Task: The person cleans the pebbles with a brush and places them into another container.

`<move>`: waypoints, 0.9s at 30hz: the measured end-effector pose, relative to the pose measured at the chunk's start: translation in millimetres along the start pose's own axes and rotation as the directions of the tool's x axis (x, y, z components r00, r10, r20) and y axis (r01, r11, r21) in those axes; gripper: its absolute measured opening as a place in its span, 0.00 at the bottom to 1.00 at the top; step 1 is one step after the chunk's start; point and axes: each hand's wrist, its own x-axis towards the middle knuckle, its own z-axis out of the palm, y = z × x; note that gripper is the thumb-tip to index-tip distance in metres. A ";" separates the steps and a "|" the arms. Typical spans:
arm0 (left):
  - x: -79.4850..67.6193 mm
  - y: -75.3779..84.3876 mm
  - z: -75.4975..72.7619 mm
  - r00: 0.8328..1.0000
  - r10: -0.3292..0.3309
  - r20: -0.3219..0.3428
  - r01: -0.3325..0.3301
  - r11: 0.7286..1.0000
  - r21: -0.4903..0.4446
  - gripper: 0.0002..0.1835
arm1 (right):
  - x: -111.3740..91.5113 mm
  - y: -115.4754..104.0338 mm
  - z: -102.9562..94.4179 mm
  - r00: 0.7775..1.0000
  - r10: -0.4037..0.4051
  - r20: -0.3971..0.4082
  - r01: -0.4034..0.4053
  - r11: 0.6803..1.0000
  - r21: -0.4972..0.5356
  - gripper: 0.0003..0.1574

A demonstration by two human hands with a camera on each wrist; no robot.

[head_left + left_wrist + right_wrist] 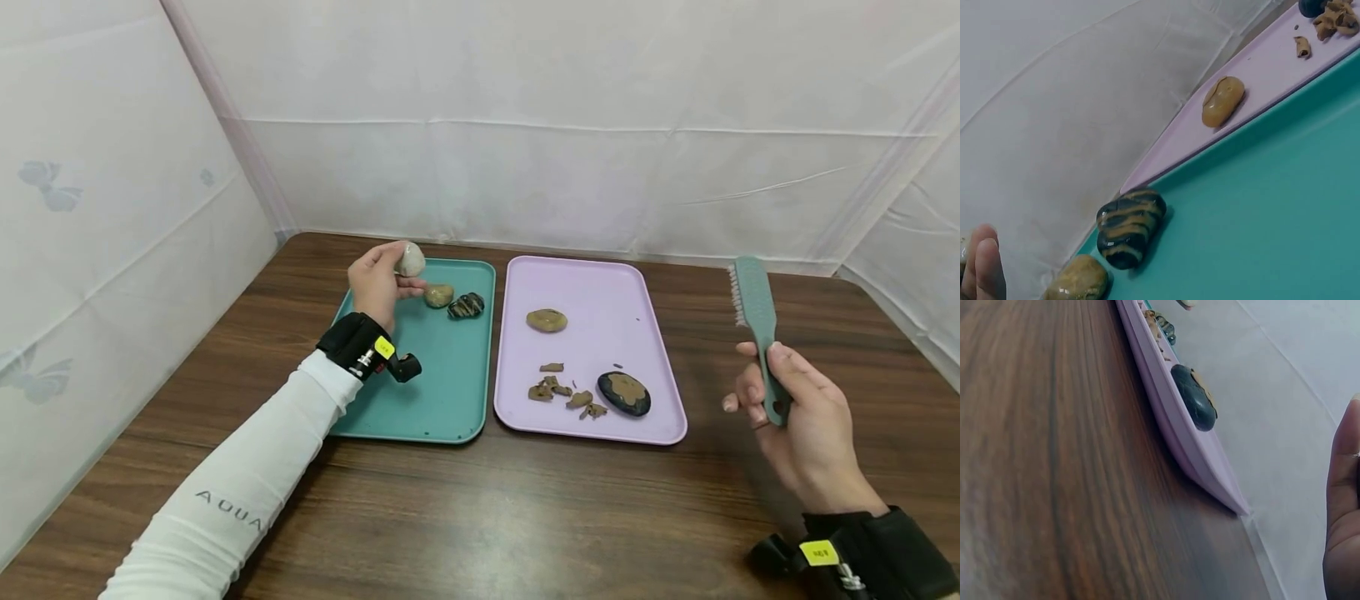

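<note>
Over the far left corner of the teal tray (442, 383), my left hand (377, 282) pinches a pale, whitish stone (410, 260). Just right of its fingers lie a tan stone (438, 295) and a dark stone with tan stripes (1130, 226), both on that tray. My right hand (806, 417) holds a grey-green brush (756, 300) by its handle, bristles facing left, over the table's right side. In the lilac tray (600, 283) sit a yellowish stone (547, 320) and a black stone (611, 400) with a flat brown patch on top.
Several brown, clay-like scraps (551, 387) lie in the lilac tray beside the black stone. Both trays stand side by side on a dark wooden table (480, 517). White sheeting (480, 167) rises behind the table and along both sides.
</note>
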 end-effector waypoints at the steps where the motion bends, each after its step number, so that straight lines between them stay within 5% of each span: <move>1: 0.9 -0.5 -1.7 1.000 -0.011 -0.010 0.011 1.000 -0.004 0.19 | 0.1 0.2 -1.0 1.000 -0.001 -0.008 0.001 1.000 0.004 0.25; 11: 6.2 -2.7 -12.7 0.978 -0.201 -0.065 0.199 0.980 -0.026 0.22 | -0.4 -0.3 -9.3 0.997 -0.003 -0.079 0.000 0.999 -0.042 0.24; 27: 9.2 -5.8 -15.8 0.960 -0.273 -0.059 0.278 0.955 0.105 0.24 | -1.2 -0.7 -23.7 0.967 0.145 -0.210 -0.166 0.982 -0.086 0.21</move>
